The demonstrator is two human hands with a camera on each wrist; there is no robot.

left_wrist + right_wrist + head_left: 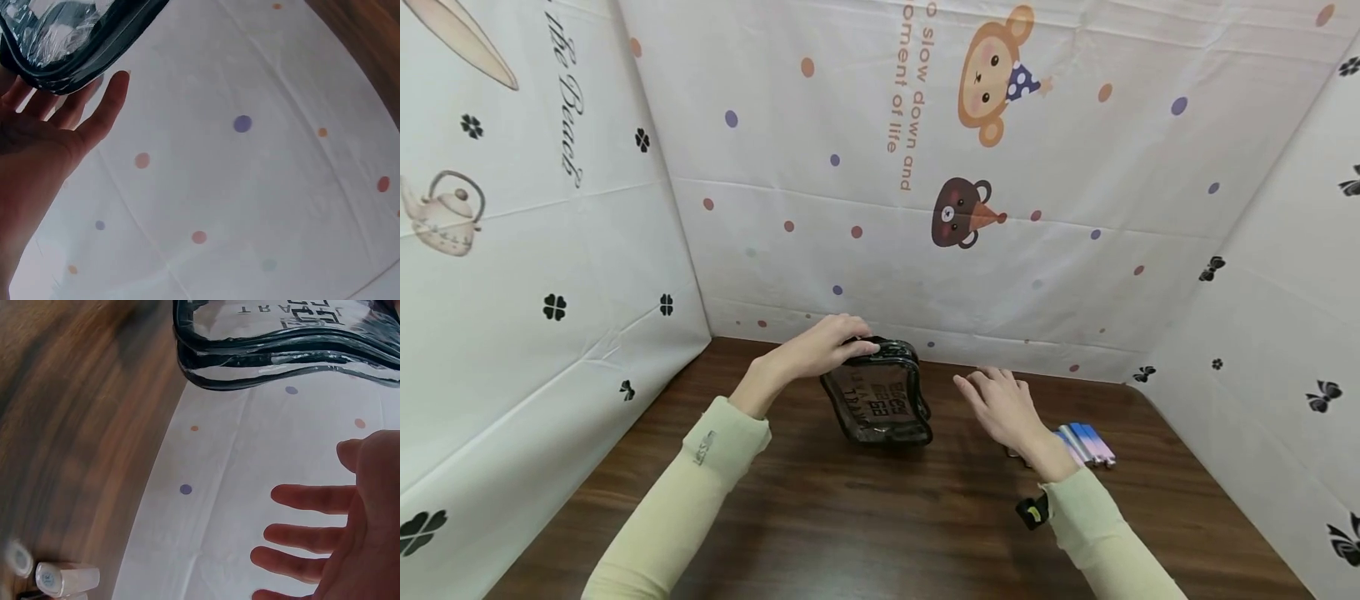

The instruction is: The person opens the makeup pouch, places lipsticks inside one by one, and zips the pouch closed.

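Observation:
A see-through pouch (880, 404) with black piping and dark lettering stands upright on the table. My left hand (827, 346) grips its top edge at the left, thumb on the near side. In the left wrist view the fingers of the left hand (62, 119) lie against the pouch's dark rim (119, 50). To the right of the pouch, apart from it, hovers my right hand (1003, 408); it holds nothing. The right wrist view shows this hand's fingers (312, 499) spread and fairly straight, with the pouch (269, 347) beyond them.
Several slim blue-to-pink tubes (1086, 443) lie on the brown wooden table (805, 517), beside the right forearm and partly hidden by it. Printed white cloth (820, 200) walls the table at the back and both sides. A black strap (1032, 511) shows by the right cuff.

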